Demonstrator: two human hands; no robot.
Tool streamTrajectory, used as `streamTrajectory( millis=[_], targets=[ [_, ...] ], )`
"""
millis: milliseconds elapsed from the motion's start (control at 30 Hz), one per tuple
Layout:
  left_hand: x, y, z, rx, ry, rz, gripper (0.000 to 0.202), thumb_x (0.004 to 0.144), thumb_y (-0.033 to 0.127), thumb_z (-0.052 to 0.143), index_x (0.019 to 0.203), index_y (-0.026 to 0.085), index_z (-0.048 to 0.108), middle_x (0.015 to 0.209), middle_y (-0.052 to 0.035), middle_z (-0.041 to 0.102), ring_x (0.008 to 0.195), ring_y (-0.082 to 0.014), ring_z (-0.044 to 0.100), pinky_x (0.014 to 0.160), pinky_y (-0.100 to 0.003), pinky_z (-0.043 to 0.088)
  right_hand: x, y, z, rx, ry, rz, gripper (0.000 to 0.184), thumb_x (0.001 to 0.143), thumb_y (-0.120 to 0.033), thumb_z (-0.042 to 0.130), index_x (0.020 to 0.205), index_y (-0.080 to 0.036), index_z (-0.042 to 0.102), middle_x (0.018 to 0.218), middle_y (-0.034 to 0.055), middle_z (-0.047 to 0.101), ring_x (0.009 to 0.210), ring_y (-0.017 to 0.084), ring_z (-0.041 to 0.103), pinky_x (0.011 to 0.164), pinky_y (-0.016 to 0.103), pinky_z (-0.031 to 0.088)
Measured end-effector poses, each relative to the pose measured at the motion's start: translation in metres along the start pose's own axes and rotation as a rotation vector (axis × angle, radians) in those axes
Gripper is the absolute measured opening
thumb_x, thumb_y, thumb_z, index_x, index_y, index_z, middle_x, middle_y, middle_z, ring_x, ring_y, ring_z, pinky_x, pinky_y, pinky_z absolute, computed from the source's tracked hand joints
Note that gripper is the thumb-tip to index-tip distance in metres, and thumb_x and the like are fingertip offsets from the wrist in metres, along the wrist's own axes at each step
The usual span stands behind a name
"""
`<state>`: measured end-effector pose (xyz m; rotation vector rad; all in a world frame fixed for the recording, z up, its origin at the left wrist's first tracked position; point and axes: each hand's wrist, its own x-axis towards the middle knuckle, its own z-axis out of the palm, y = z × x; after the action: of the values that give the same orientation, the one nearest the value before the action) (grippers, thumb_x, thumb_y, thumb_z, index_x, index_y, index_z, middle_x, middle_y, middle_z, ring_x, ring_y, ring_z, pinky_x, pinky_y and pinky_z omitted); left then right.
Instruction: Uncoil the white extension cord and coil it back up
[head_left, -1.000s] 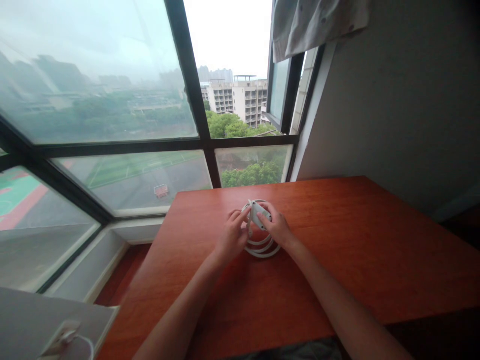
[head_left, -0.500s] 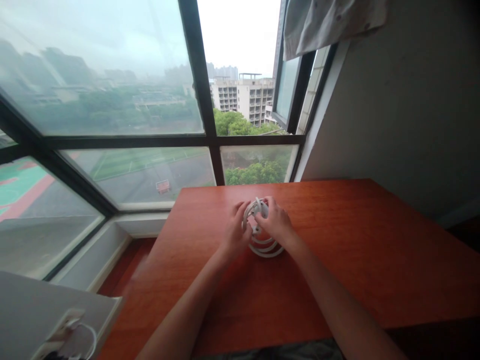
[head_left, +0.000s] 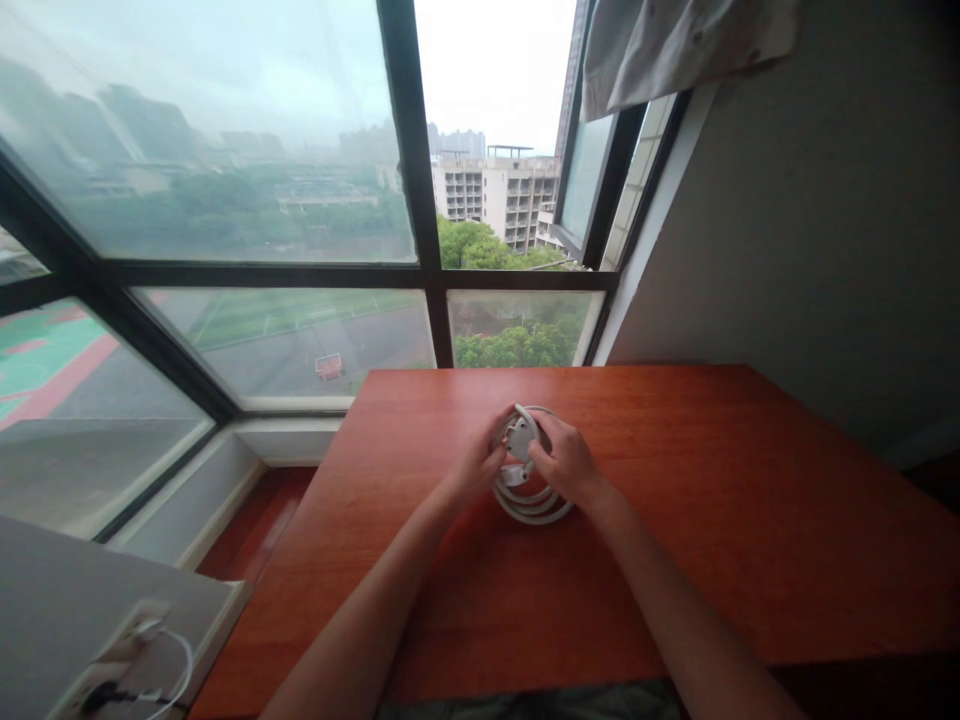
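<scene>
A white power cable (head_left: 534, 515) lies in a loose coil on the brown wooden table (head_left: 675, 480). Its white plug (head_left: 517, 438) shows inside the top of the coil, between my hands. My left hand (head_left: 484, 455) grips the coil's left side, fingers curled round the cable by the plug. On the other side, my right hand (head_left: 566, 458) is closed on the cable, thumb and fingers pinching it near the plug. A white end piece or label (head_left: 514, 475) sits just below the plug. Some of the fingertips are hidden behind the loops.
Dark-framed windows (head_left: 442, 280) rise beyond the table's far edge. A grey wall (head_left: 810, 250) stands at the right, and a cloth (head_left: 682, 50) hangs at the top. At lower left, plugs and cords sit in a wall socket (head_left: 135, 640).
My right hand has shifted its hold lower on the cable, and the plug now shows more plainly between my hands. The whole view has shifted slightly.
</scene>
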<state>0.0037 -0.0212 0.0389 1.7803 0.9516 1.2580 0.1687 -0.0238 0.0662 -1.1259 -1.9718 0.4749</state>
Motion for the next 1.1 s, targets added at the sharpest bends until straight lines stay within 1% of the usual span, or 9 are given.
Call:
streamTrajectory(
  millis=[167,333,400,533,700,800,900,1000,1100],
  targets=[
    [-0.001,0.000,-0.010,-0.328,-0.124,-0.142,0.067,0.073,0.006,0.052,0.138,0.019,0.043,0.135,-0.0077,0.053,0.122,-0.0231,0.049,0.105,-0.037,0.037,-0.004,0.005,0.000,0.161,-0.056,-0.002,0.041,0.077,-0.014,0.046,0.118,-0.019,0.051,0.109,0.0067,0.063,0.100,0.021,0.058,0.089,0.033,0.045],
    [-0.001,-0.002,-0.013,-0.499,-0.094,-0.246,0.075,0.061,0.000,0.053,0.133,0.020,0.050,0.131,-0.0063,0.056,0.118,-0.0251,0.051,0.100,-0.035,0.040,-0.002,0.003,-0.007,0.199,-0.135,-0.025,0.040,0.080,-0.015,0.046,0.120,-0.019,0.049,0.112,0.0072,0.061,0.102,0.020,0.057,0.091,0.035,0.045],
    [-0.001,-0.003,-0.014,-0.483,-0.057,-0.255,0.075,0.059,-0.001,0.051,0.131,0.020,0.051,0.131,-0.0061,0.056,0.119,-0.0244,0.051,0.101,-0.034,0.039,-0.001,0.003,-0.007,0.130,-0.136,-0.063,0.038,0.082,-0.018,0.048,0.119,-0.019,0.052,0.113,0.0079,0.060,0.105,0.021,0.055,0.094,0.037,0.043],
    [-0.001,-0.004,-0.016,-0.400,-0.038,-0.256,0.074,0.058,0.001,0.055,0.130,0.019,0.051,0.132,-0.0083,0.055,0.120,-0.0254,0.051,0.103,-0.036,0.038,-0.001,0.006,-0.002,-0.052,-0.030,-0.052,0.036,0.079,-0.032,0.061,0.113,-0.019,0.059,0.110,0.0097,0.058,0.105,0.024,0.052,0.095,0.041,0.041],
    [-0.002,-0.010,-0.020,-0.186,0.011,-0.264,0.069,0.059,0.005,0.052,0.128,0.016,0.051,0.122,-0.0088,0.060,0.109,-0.0242,0.056,0.096,-0.036,0.045,-0.003,0.020,-0.003,0.057,-0.009,-0.005,0.029,0.086,-0.037,0.054,0.108,-0.020,0.061,0.107,0.0085,0.059,0.098,0.021,0.056,0.087,0.035,0.046],
    [-0.002,-0.011,-0.024,-0.157,-0.031,-0.327,0.073,0.058,0.005,0.051,0.130,0.015,0.049,0.118,-0.0095,0.061,0.102,-0.0244,0.059,0.086,-0.034,0.051,-0.005,0.037,-0.010,0.067,0.088,0.096,0.027,0.089,-0.036,0.047,0.102,-0.017,0.063,0.103,0.0088,0.062,0.090,0.019,0.059,0.078,0.030,0.049],
    [-0.003,-0.006,-0.033,-0.229,-0.113,-0.409,0.080,0.057,0.006,0.055,0.136,0.019,0.043,0.126,-0.0098,0.056,0.102,-0.0254,0.059,0.080,-0.033,0.052,-0.010,0.057,-0.017,-0.017,0.173,0.226,0.029,0.087,-0.037,0.047,0.096,-0.016,0.064,0.098,0.0100,0.066,0.085,0.019,0.061,0.074,0.030,0.048],
    [-0.003,0.000,-0.045,-0.302,-0.144,-0.448,0.078,0.062,0.010,0.061,0.136,0.023,0.043,0.133,-0.0097,0.052,0.116,-0.0271,0.053,0.090,-0.035,0.049,-0.016,0.071,-0.022,-0.092,0.165,0.334,0.028,0.086,-0.038,0.047,0.091,-0.017,0.065,0.093,0.0092,0.069,0.081,0.020,0.063,0.074,0.030,0.047],
    [0.000,0.000,-0.057,-0.268,-0.044,-0.459,0.060,0.068,0.022,0.065,0.127,0.019,0.051,0.133,-0.0130,0.052,0.123,-0.0289,0.048,0.097,-0.040,0.045,-0.020,0.074,-0.026,-0.139,0.100,0.409,0.026,0.085,-0.038,0.047,0.086,-0.020,0.065,0.081,0.0057,0.071,0.075,0.018,0.064,0.068,0.027,0.045]
  ],
)
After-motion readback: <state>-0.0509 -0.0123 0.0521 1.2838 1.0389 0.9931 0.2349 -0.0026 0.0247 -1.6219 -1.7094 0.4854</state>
